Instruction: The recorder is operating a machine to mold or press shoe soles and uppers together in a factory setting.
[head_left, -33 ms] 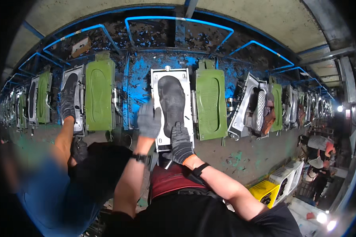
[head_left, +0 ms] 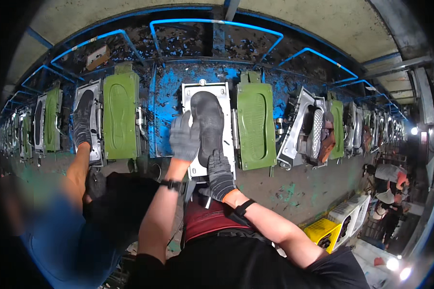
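Note:
In front of me lies a black shoe sole in a silver metal mould. My left hand, in a grey glove, is against the sole's left edge with its fingers stretched out. My right hand, in a dark striped glove with an orange cuff, rests flat on the heel end, fingers extended. Neither hand grips anything that I can see. Hinged to the mould's right side is a green mould half with a sole-shaped hollow.
A co-worker's gloved hand touches another sole at the left, beside a green plate. At the right stands an open mould with brown and grey shoe parts. Blue rails run behind. A yellow crate sits lower right.
My left hand has moved slightly up and to the right, closer onto the sole's edge. My right hand stays on the heel end.

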Tool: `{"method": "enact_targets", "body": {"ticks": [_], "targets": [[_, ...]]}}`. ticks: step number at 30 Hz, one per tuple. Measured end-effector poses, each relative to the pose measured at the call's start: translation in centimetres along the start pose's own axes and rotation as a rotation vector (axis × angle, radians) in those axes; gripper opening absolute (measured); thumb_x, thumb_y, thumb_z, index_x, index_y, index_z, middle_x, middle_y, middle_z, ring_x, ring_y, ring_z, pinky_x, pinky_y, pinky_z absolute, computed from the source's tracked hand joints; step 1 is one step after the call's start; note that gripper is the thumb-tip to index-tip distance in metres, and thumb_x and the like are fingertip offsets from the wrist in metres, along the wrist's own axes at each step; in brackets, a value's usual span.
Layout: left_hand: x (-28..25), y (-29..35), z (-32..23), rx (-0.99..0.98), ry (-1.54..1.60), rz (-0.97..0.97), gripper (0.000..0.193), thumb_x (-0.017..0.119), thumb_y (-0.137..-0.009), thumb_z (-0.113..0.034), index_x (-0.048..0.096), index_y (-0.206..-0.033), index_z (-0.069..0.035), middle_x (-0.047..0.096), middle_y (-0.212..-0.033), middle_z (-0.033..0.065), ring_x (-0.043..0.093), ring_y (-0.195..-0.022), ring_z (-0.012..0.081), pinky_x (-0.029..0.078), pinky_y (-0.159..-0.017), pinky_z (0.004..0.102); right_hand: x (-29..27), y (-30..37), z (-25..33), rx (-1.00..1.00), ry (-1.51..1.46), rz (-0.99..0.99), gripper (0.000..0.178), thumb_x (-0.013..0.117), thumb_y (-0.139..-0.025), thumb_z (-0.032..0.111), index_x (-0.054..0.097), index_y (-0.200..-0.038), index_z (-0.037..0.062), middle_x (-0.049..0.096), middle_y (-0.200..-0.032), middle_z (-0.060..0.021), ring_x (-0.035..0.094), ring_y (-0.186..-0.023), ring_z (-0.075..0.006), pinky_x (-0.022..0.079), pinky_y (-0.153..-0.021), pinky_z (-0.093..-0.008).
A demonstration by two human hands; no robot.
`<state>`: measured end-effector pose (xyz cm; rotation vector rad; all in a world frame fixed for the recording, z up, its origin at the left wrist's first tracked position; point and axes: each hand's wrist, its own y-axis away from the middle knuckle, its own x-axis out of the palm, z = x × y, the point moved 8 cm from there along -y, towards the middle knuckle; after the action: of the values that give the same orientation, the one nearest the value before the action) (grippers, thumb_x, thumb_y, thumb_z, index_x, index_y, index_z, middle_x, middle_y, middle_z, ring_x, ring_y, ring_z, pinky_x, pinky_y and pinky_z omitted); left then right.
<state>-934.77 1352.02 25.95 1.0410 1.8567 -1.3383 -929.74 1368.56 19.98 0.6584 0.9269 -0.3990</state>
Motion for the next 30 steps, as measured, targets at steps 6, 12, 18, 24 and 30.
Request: {"method": "enact_targets", "body": {"ticks": [6, 12, 18, 24, 30], "targets": [[10.7, -3.3, -3.1, -0.089, 0.069, 0.220, 0.059, 0.063, -0.091, -0.032, 0.056, -0.138, 0.003, 0.055, -0.141, 0.0259, 0.046, -0.136, 0.0448, 0.029, -0.121, 0.0549, 1.4, 1.7, -2.0, -0.035, -0.119, 0.022, 0.136, 0.091, -0.059, 0.045, 0.017, -0.159, -0.0098, 0.015, -0.166, -0.0337, 0.015, -0.155, -0.0488, 0.014, -0.128, -0.0517], [11.8, -3.6, -3.6, -0.066, -0.052, 0.291, 0.069, 0.067, -0.087, -0.039, 0.057, -0.137, 0.007, 0.050, -0.147, 0.0293, 0.040, -0.140, 0.0494, 0.022, -0.122, 0.0598, 1.3, 2.3, -3.4, -0.184, -0.228, -0.124, 0.119, 0.081, -0.066, 0.039, 0.024, -0.156, -0.0130, 0.019, -0.165, -0.0342, 0.017, -0.155, -0.0493, 0.015, -0.127, -0.0559], [13.6, -4.8, -7.2, -0.101, -0.418, 0.637, 0.095, 0.053, -0.091, -0.061, 0.037, -0.153, 0.009, 0.031, -0.160, 0.0329, 0.019, -0.150, 0.0544, 0.007, -0.121, 0.0702, 0.0, 3.0, -4.7, -0.180, -0.222, -0.170, 0.105, 0.074, -0.074, 0.040, 0.030, -0.153, -0.0122, 0.023, -0.163, -0.0321, 0.022, -0.154, -0.0460, 0.019, -0.126, -0.0584], [13.7, -4.3, -6.2, -0.129, -0.386, 0.545, 0.098, 0.052, -0.090, -0.067, 0.039, -0.153, 0.006, 0.029, -0.163, 0.0285, 0.016, -0.152, 0.0529, 0.006, -0.121, 0.0703, 7.2, 3.4, -5.2, -0.048, -0.303, 0.293, 0.058, 0.070, -0.080, 0.040, 0.065, -0.124, 0.0033, 0.068, -0.109, -0.0207, 0.064, -0.115, -0.0365, 0.051, -0.099, -0.0499], [11.0, -4.2, -4.5, -0.230, -0.213, 0.311, 0.084, 0.064, -0.085, -0.061, 0.055, -0.145, -0.003, 0.047, -0.153, 0.0171, 0.032, -0.145, 0.0461, 0.019, -0.122, 0.0624, 10.1, 3.6, -4.4, 0.112, -0.370, 0.568, 0.045, 0.071, -0.078, 0.035, 0.072, -0.116, 0.0098, 0.073, -0.113, -0.0214, 0.072, -0.100, -0.0351, 0.057, -0.084, -0.0500]]}}
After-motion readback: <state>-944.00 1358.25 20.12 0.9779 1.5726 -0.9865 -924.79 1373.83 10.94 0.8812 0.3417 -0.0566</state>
